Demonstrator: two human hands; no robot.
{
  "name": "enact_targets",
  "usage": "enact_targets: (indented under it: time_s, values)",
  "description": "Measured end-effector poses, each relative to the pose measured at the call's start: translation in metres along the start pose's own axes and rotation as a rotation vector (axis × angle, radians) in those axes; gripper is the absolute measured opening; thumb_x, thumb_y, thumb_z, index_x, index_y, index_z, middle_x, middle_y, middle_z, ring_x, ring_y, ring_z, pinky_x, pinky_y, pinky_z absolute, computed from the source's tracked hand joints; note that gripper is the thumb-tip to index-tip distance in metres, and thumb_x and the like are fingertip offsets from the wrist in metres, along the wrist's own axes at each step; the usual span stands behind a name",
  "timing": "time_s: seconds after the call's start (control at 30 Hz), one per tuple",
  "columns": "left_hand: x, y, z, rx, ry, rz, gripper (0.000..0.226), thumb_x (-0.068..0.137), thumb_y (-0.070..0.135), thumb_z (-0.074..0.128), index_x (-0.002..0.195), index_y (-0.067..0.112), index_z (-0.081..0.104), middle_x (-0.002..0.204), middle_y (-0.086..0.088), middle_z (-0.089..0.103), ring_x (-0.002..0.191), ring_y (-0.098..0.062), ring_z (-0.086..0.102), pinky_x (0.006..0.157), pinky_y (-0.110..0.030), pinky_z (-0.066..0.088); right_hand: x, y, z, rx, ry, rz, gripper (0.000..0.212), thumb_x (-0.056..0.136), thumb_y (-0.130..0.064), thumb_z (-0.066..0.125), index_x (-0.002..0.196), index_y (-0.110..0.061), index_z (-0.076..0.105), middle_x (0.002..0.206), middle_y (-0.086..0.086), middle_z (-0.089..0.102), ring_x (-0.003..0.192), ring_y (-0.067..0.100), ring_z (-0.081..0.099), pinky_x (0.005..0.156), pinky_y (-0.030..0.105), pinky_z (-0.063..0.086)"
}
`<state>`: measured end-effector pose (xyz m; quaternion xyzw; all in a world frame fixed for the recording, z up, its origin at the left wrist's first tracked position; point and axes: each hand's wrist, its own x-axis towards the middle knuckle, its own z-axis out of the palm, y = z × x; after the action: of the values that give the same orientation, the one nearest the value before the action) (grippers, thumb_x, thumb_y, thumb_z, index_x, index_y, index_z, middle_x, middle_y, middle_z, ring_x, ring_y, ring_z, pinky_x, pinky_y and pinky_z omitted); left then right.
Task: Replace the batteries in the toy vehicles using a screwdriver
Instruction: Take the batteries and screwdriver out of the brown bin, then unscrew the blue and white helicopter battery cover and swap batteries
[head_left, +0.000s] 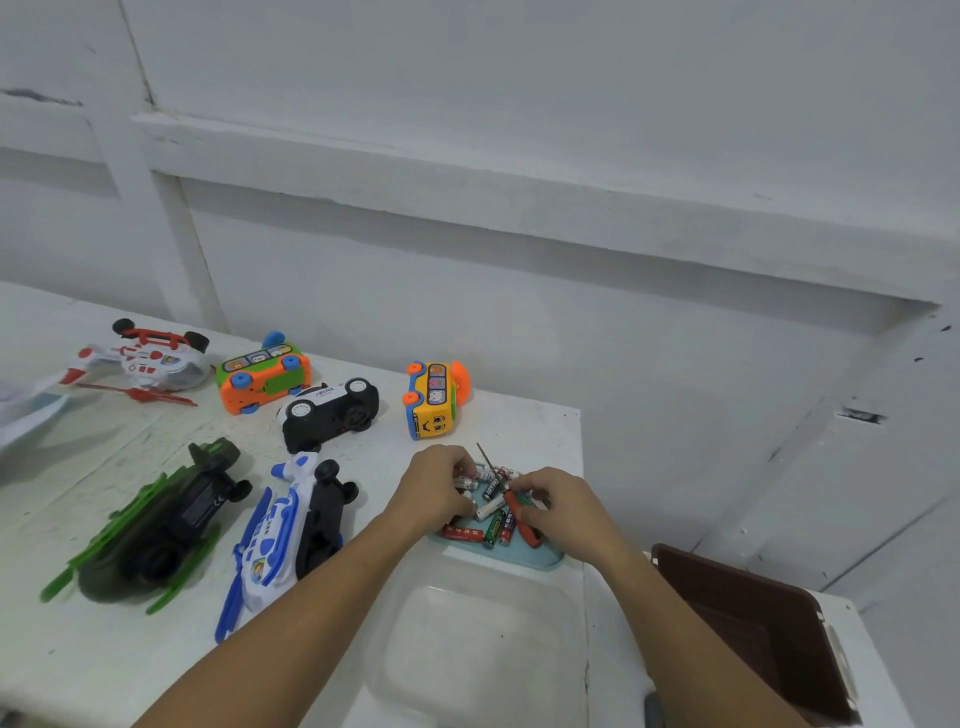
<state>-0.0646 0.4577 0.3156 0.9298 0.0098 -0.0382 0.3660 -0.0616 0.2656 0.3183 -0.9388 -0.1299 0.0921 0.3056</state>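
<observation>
Tabletop, white and scuffed, fills the lower left and carries everything; a clear plastic tub sits at its near edge between the person's forearms; a dark brown box stands just to the right, off the table's corner. Six toy vehicles lie on their sides or backs, wheels showing: a green aircraft nearest on the left; a blue and white helicopter just beside it; a red and white helicopter far back on the left; an orange and green bus next to that; a black and white police car in front of the bus; a yellow bus standing apart, near the tray. The teal tray lies by the table's right edge, between the tub and the yellow bus, with a heap of batteries in it. Both hands are over the tray; the left hand curls its fingers down among the batteries, though whether it pinches one I cannot tell; the right hand pinches the red handle of the screwdriver, whose thin shaft slants up over the batteries toward the yellow bus.
</observation>
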Motion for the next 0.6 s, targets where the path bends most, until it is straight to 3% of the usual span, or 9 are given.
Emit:
enact_targets:
  time_s: [0.23, 0.4, 0.6]
  values:
    - [0.002, -0.002, 0.003, 0.051, 0.038, -0.019, 0.032, 0.078, 0.012, 0.077, 0.108, 0.016, 0.067, 0.118, -0.001, 0.063, 0.095, -0.010, 0.054, 0.078, -0.019, 0.043, 0.002, -0.001, 0.000, 0.018, -0.010, -0.021, 0.030, 0.091, -0.023, 0.064, 0.121, -0.023, 0.067, 0.126, -0.002, 0.060, 0.111, 0.013, 0.053, 0.086, 0.021, 0.039]
    - [-0.007, -0.001, 0.000, 0.037, 0.082, -0.021, 0.029, 0.077, 0.014, 0.077, 0.105, 0.017, 0.068, 0.116, -0.003, 0.060, 0.095, -0.012, 0.052, 0.075, -0.021, 0.040, 0.007, -0.002, -0.002, -0.012, -0.023, -0.062, 0.030, 0.088, -0.023, 0.067, 0.118, -0.022, 0.069, 0.121, -0.001, 0.061, 0.097, 0.007, 0.049, 0.068, 0.010, 0.034]
    - [-0.025, 0.004, -0.008, 0.015, 0.149, -0.048, 0.027, 0.081, 0.023, 0.076, 0.106, 0.019, 0.067, 0.114, -0.002, 0.058, 0.097, -0.015, 0.059, 0.077, -0.026, 0.048, 0.008, -0.013, -0.001, -0.030, -0.056, -0.105, 0.027, 0.086, -0.022, 0.069, 0.113, -0.020, 0.070, 0.118, 0.001, 0.062, 0.097, 0.013, 0.055, 0.082, 0.024, 0.043]
